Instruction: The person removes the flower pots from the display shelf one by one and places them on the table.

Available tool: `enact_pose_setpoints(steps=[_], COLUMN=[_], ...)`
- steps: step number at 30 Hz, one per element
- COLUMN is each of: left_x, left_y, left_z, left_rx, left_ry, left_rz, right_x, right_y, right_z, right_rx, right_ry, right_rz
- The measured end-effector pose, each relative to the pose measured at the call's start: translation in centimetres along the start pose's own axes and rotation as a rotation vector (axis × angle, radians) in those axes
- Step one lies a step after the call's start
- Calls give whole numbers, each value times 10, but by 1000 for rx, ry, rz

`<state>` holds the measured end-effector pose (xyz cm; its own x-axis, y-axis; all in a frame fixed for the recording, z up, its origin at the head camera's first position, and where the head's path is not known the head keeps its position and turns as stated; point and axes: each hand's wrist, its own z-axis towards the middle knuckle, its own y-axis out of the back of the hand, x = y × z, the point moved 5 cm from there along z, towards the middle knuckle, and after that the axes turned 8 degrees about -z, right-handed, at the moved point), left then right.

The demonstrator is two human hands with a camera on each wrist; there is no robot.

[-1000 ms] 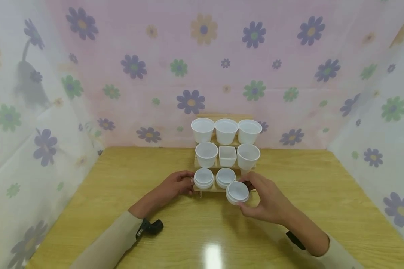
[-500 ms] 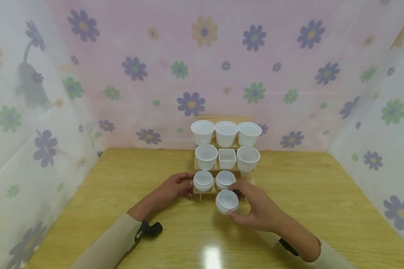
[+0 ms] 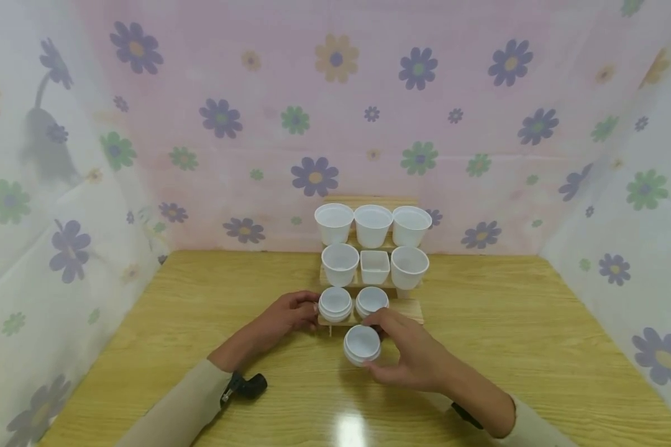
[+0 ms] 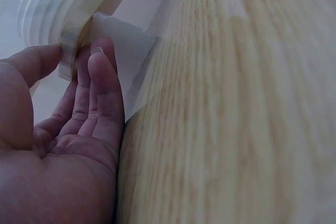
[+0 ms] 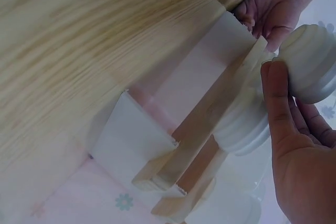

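Note:
My right hand [image 3: 419, 357] pinches a small round ribbed white cup [image 3: 362, 343] between thumb and fingers, in front of the stand's lowest step. In the right wrist view the same cup [image 5: 310, 64] is at the fingertips of the right hand [image 5: 304, 145]. At the stand's left end, my left hand [image 3: 282, 320] grips the edge of the lowest step [image 3: 407, 309]. The left wrist view shows the left hand [image 4: 79, 129] with thumb and fingers on either side of the wooden edge [image 4: 68, 56]. Two similar cups sit on that step, the left one [image 3: 335, 302] near my left fingers.
The middle step holds two round cups and a square one [image 3: 374, 267] between them. Three larger white cups [image 3: 373, 225] stand on the upper step, near the flowered backdrop [image 3: 257, 124]. The wooden table [image 3: 201, 279] spreads around the stand.
My right hand has carried the small cup leftward and a little nearer to me, from in front of the step's right part. The left hand keeps its place at the stand.

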<state>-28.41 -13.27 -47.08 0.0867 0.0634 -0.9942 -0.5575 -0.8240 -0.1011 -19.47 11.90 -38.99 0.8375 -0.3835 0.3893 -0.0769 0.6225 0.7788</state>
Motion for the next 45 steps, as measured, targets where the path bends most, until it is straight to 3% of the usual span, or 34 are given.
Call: enact_pose_setpoints(steps=[15, 26, 31, 38, 45], left_x=[-5, -3, -4, -3, 1], left_y=[-6, -2, -2, 0, 1], left_z=[1, -3, -4, 0, -1], left_rx=[-1, -5, 2, -2, 1], left_ry=[10, 19, 18, -1, -4], left_rz=[-7, -7, -18, -22, -7], right_x=[6, 7, 7, 6, 6], right_y=[-9, -23, -28, -31, -38], right_z=[3, 11, 14, 20, 24], right_rx=[-5, 67, 109, 121, 176], right_ry=[51, -52, -84, -84, -87], right_rz=[-63, -147, -131, -181, -156])
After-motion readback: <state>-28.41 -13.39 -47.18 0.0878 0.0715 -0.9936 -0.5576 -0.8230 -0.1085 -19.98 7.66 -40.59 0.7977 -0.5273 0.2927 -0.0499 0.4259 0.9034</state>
